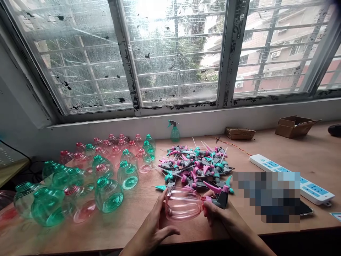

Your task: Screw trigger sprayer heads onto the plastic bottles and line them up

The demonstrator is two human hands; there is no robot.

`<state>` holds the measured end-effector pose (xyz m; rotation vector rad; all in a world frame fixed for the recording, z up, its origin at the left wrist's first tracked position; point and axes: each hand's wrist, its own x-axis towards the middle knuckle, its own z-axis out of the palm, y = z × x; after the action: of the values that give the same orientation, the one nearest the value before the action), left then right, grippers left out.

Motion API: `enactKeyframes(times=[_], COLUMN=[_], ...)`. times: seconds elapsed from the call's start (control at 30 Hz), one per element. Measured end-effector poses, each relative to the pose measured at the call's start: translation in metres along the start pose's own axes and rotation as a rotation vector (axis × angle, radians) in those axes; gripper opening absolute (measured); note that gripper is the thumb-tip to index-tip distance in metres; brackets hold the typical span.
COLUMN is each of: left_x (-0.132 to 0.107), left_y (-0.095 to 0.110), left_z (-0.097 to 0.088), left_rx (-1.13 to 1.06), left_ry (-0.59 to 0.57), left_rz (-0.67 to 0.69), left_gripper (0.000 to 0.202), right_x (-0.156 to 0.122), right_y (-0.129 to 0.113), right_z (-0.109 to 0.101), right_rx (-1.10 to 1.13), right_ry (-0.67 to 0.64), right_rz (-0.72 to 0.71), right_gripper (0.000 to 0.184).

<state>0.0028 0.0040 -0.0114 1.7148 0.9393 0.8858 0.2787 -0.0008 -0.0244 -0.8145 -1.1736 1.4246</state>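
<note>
While a pink bottle point(183, 204) is touched at lower centre of the head view by the left hand point(155, 224), thumb spread wide, its spray head point(223, 198) is gripped by the right hand point(218, 213); loose sprayers point(195, 172) are heaped at centre.

A flat brown wooden desk point(133, 222) is placed along a low white-painted wall point(202, 124), above which a wide grey window frame point(227, 60) is fitted (its surface marked by dark patches). Bright daylight is admitted through streaked, clear glass panes point(160, 42), beyond which green trees point(165, 57) are seen.
</note>
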Motion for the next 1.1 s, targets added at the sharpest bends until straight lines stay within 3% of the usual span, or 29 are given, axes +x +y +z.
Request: enactKeyframes(times=[0.17, 0.33, 0.57, 0.8, 0.97, 1.1], left_x=[0.004, 0.003, 0.001, 0.001, 0.003, 0.004], left_y=[-0.006, 0.001, 0.011, 0.001, -0.006, -0.003], left_z=[0.0, -0.001, 0.002, 0.001, 0.001, 0.0], left_rx=[-0.056, -0.03, -0.177, -0.059, -0.041, 0.025], left_ry=[-0.035, -0.038, -0.034, -0.05, -0.03, -0.005], left_rz=[-0.025, -0.038, -0.084, -0.078, -0.047, -0.007], left_gripper=[0.091, 0.083, 0.104, 0.112, 0.088, 0.087], right_x=[0.0, -0.001, -0.001, -0.001, -0.002, -0.002], right_y=[-0.002, -0.002, -0.004, -0.004, -0.004, -0.004], right_z=[0.0, 0.0, 0.003, 0.001, 0.001, 0.002], right_rx=[-0.017, -0.01, 0.03, 0.031, 0.035, 0.022], right_ry=[-0.005, 0.003, 0.009, 0.025, 0.023, 0.018], right_rz=[-0.002, -0.014, -0.006, 0.003, 0.009, 0.006], right_gripper=[0.034, 0.034, 0.033, 0.035, 0.037, 0.037])
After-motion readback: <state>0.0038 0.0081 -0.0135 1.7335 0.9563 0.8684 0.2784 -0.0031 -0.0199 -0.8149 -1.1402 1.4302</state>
